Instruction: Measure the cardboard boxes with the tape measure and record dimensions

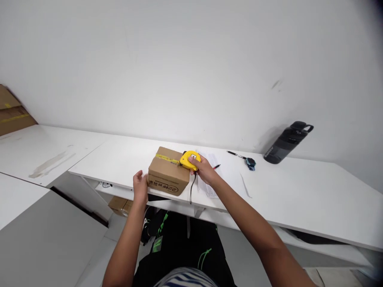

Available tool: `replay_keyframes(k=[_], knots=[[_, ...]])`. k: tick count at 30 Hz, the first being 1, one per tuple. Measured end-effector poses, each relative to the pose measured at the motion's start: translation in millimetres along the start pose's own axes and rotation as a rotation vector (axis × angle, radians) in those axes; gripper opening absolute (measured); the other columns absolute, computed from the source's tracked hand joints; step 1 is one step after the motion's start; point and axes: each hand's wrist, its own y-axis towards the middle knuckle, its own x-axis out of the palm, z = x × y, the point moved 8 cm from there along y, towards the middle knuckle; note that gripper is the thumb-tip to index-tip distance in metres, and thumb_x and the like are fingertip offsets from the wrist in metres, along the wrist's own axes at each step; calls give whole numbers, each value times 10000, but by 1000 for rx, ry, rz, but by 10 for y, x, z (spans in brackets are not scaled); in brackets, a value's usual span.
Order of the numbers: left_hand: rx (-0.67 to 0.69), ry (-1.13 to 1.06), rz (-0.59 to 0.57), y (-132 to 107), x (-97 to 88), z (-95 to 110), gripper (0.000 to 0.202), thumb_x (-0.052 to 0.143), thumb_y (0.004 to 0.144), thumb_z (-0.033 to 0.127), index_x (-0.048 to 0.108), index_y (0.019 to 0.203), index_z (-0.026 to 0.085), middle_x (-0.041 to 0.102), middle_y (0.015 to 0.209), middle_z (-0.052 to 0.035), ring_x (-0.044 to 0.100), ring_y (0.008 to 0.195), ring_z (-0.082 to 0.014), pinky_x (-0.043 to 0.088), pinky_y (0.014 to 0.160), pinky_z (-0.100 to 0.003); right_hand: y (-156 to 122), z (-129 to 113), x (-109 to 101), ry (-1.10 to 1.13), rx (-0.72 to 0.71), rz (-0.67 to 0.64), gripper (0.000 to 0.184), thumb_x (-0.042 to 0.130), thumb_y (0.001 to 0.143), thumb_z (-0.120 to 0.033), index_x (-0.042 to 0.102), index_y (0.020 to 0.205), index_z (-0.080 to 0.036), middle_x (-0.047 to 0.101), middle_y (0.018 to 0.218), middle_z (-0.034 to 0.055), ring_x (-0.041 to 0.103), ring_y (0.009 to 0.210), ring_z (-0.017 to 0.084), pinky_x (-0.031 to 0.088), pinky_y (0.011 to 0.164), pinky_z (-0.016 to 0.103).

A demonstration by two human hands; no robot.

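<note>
A small brown cardboard box (167, 175) with dark printing on its front sits at the table's front edge. Yellow packing tape (167, 158) crosses its top. My left hand (140, 187) is against the box's left side, its fingers partly curled and partly hidden. In my right hand (205, 170) is a yellow tape measure (189, 159), held at the top right edge of the box. A dark wrist strap (192, 189) dangles from it. I cannot make out any blade pulled from the case.
White papers (229, 181) lie right of the box, with a red and black pen (217, 166) on them. Behind are a black pen (236, 154), a small dark blue object (250, 163) and a black bottle (285, 143). A larger carton (14, 113) stands far left; a box (118, 205) is below the table.
</note>
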Motion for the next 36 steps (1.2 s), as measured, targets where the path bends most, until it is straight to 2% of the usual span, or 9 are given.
replay_keyframes(k=[2, 4, 6, 9, 12, 14, 20, 27, 36], knots=[[216, 97, 40, -67, -125, 212, 279, 668, 797, 345, 640, 1041, 212, 682, 1088, -40, 618, 1053, -169, 452, 968, -300, 51, -68, 103, -85, 34, -58, 456, 669, 772, -569, 535, 1025, -213, 581, 710, -25, 473, 477, 88, 284, 418, 218], [336, 182, -8, -133, -109, 360, 376, 578, 859, 497, 658, 1083, 206, 661, 1206, -82, 581, 1173, -222, 418, 1037, -356, 94, -240, 264, -256, -19, -116, 465, 696, 760, -535, 538, 1069, -226, 613, 818, -3, 526, 569, 113, 381, 475, 240], [301, 232, -86, -168, -25, 372, 470, 555, 858, 563, 655, 1141, 202, 654, 1247, -100, 567, 1209, -259, 419, 1044, -390, 152, -464, 499, -443, -141, -163, 485, 712, 762, -496, 522, 1133, -249, 633, 967, 20, 595, 754, 160, 480, 621, 289], [175, 235, -153, -194, 101, 286, 537, 636, 818, 511, 604, 1244, 185, 646, 1268, -124, 590, 1183, -279, 444, 1020, -406, 294, -671, 942, -653, -299, -248, 489, 657, 823, -479, 464, 1219, -267, 628, 1093, 38, 602, 934, 199, 488, 787, 347], [195, 147, -172, -206, 170, 273, 560, 638, 829, 404, 513, 1339, 209, 576, 1371, -134, 564, 1239, -259, 436, 1036, -389, 473, -607, 1354, -797, -369, -405, 454, 614, 859, -442, 441, 1236, -257, 625, 1112, 47, 601, 946, 209, 468, 825, 366], [257, 129, -175, -220, 182, 292, 587, 623, 837, 348, 456, 1388, 239, 503, 1452, -126, 494, 1324, -243, 409, 1067, -373, 568, -479, 1509, -843, -375, -496, 422, 598, 869, -411, 444, 1228, -251, 624, 1124, 51, 601, 954, 213, 460, 837, 367], [257, 209, -193, -280, 211, 257, 665, 539, 884, 320, 314, 1508, 269, 531, 1434, -101, 536, 1278, -227, 408, 1071, -367, 608, -319, 1516, -895, -356, -483, 446, 563, 885, -437, 409, 1255, -241, 613, 1130, 70, 591, 962, 225, 451, 833, 370], [264, 264, -108, -251, 179, 291, 467, 556, 853, 306, 617, 1297, 175, 608, 1359, -94, 534, 1282, -261, 377, 1114, -370, 509, -464, 1529, -919, -354, -463, 364, 556, 885, -450, 462, 1174, -249, 622, 1068, 55, 584, 903, 220, 445, 764, 348], [282, 320, -111, -315, 214, 372, 415, 522, 876, 284, 658, 1253, 180, 636, 1327, -68, 539, 1274, -254, 393, 1102, -362, 407, -461, 1364, -969, -351, -441, 375, 557, 885, -439, 450, 1197, -260, 619, 1114, 64, 590, 939, 235, 447, 787, 365]])
